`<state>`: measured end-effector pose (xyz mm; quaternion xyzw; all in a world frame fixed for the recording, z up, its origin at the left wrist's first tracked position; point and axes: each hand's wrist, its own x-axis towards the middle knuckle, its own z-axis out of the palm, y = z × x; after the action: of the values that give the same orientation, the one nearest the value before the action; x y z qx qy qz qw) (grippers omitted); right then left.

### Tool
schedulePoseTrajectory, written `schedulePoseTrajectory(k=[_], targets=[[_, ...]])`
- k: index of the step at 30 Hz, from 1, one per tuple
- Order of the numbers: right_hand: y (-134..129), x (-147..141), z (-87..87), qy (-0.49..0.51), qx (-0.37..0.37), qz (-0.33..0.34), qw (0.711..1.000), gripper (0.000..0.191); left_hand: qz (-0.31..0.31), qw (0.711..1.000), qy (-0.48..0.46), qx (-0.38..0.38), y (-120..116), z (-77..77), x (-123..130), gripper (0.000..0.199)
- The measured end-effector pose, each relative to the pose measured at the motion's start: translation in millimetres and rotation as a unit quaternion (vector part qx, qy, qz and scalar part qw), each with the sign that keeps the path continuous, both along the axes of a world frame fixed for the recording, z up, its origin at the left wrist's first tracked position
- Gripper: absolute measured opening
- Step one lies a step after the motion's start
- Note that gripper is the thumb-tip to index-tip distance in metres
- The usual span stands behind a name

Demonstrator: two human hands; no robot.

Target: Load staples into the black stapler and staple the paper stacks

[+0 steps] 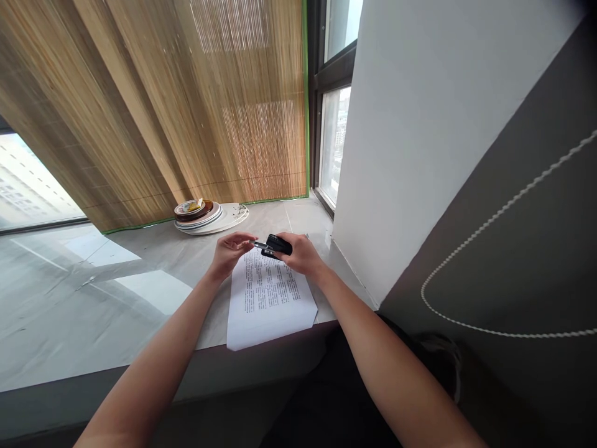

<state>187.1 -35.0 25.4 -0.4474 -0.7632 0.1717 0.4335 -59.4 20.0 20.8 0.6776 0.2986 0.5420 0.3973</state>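
Note:
A black stapler (278, 245) is gripped in my right hand (302, 252), whose fingers wrap round its body. From its left end a thin silvery metal strip (259, 244) sticks out toward my left hand (231, 250). The thumb and fingers of that hand pinch the strip's far end; whether it is part of the stapler or a row of staples I cannot tell. Below both hands lies a stack of printed paper (270, 292), its near edge reaching past the edge of the ledge.
The grey stone-like ledge (153, 261) runs along the window. Stacked plates and small dishes (198, 218) stand at the back left, before a bamboo blind (186, 112). A white wall (401, 124) rises at the right, with a beaded cord (448, 261) hanging nearer to me.

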Motion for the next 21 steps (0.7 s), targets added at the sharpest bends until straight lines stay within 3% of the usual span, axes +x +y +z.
schedulePoseTrajectory(k=[10,21], targets=[[-4.1,0.2,5.9,-0.019,-0.020,-0.008,1.000,0.036,-0.005,1.000,-0.001,-0.018,-2.8,-0.1,2.6,0.031],[-1.9,3.1,1.9,-0.045,-0.007,-0.011,0.999,0.036,-0.016,0.998,0.058,-0.005,-1.4,-2.2,0.8,0.030]])
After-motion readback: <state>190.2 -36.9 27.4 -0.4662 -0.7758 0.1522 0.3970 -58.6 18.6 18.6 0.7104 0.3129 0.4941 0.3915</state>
